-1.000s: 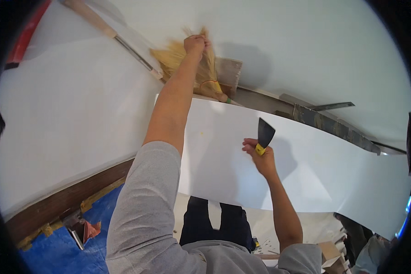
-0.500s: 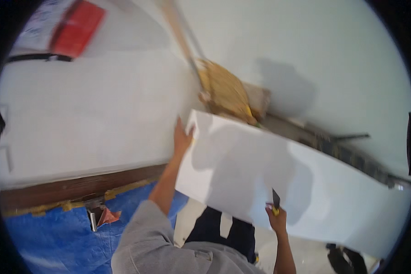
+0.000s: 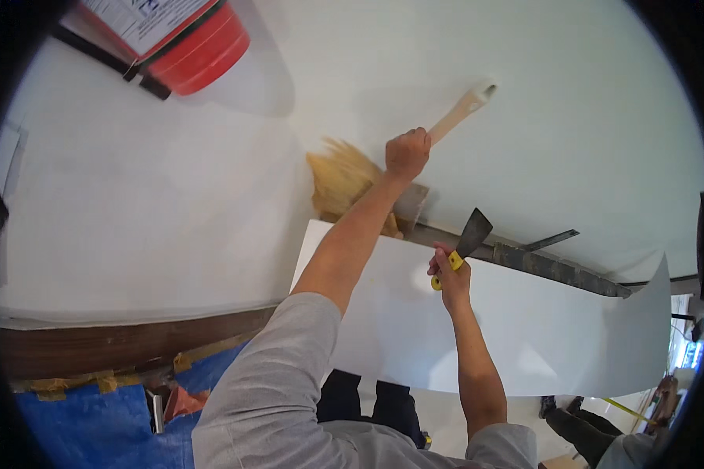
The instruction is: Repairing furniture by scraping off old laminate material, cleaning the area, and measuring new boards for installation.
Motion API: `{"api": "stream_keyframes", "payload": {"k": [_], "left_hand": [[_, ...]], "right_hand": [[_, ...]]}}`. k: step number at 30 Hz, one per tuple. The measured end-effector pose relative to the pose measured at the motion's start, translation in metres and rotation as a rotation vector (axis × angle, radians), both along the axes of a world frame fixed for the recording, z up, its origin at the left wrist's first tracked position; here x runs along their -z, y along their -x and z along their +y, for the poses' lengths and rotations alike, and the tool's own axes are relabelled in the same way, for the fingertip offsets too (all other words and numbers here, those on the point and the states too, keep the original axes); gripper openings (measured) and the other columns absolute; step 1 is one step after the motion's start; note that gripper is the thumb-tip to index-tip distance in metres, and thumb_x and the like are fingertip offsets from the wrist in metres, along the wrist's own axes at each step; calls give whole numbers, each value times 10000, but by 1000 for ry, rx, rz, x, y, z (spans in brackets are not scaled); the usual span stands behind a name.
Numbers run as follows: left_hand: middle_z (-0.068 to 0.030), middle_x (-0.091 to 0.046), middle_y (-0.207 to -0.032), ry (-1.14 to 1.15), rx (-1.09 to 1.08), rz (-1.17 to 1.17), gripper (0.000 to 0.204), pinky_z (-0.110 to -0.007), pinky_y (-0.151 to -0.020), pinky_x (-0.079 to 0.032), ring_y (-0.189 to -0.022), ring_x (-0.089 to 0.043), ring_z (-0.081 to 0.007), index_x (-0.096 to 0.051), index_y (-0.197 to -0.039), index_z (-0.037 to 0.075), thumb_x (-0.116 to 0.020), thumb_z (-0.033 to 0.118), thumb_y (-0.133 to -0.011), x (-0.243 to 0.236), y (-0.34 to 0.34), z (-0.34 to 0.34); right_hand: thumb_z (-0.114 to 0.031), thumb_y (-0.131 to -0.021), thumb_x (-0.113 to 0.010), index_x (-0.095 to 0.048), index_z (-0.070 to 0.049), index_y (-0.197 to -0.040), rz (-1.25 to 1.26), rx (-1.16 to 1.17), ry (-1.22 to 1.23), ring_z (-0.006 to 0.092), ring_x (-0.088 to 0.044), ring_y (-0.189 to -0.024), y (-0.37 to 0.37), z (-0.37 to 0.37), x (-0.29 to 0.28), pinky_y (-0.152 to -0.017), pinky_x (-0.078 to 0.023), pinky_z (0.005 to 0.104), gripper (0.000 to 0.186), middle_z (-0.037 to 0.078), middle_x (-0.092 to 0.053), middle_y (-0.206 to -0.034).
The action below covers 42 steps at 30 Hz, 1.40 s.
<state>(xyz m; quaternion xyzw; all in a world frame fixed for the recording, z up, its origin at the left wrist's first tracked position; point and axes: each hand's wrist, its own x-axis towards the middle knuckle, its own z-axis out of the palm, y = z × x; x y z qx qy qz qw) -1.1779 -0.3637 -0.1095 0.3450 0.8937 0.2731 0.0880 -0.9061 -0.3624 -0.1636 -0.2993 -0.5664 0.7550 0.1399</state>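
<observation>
Behind left hand (image 3: 407, 154), hidden end of handle (image 3: 454, 120)

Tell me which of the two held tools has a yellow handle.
The dark-bladed scraper in the right hand; the other tool, in the left hand, is pale-handled.

Red cylinder (image 3: 189, 51) at upper left, brown baseboard (image 3: 133, 347), blue sheeting (image 3: 82, 428) below it
</observation>
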Motion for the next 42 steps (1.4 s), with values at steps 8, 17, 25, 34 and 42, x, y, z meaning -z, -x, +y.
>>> {"api": "stream_keyframes", "payload": {"k": [8,17,25,34,42], "left_hand": [[-151,-625,-867,-31,40,364,320,-447,-759,-467,-869,-607,-321,-557,-994,40,-590,289,-796,84,-10,26],[-126,-634,-929,-239,-169,-371,296,-298,-744,-469,-853,-606,-173,-563,-1109,10,-558,179,-865,196,-93,-210],[-122,-652,-805,291,-753,-709,287,-306,-658,-481,-714,-617,-197,-595,-1025,9,-632,164,-786,195,-292,-433],[-94,-650,-903,-221,-543,-705,387,-285,-726,-493,-804,-629,-160,-479,-1185,-4,-583,122,-835,133,-254,-371],[-145,-633,-966,-187,-607,-698,412,-324,-771,-501,-864,-630,-237,-504,-1182,16,-612,208,-834,89,-250,-411]], "right_hand": [[-245,-891,-572,-413,-75,-1290,142,252,146,168,-571,-848,67,39,29,-660,-473,285,462,83,-533,-1010],[-370,-891,-539,-293,-167,-1373,217,687,471,214,-460,-1074,71,164,156,-860,-418,394,578,88,-461,-1186],[-267,-897,-555,-298,-93,-1382,509,264,201,174,-502,-1069,153,94,79,-874,-417,347,576,42,-478,-1267],[-285,-843,-590,-479,-45,-1236,223,106,-693,282,-556,-946,334,-81,-29,-833,-436,374,473,168,-580,-1011],[-245,-802,-613,-402,-43,-1307,176,-560,-502,290,-485,-1147,406,-134,-29,-946,-385,343,583,183,-499,-1241]]}}
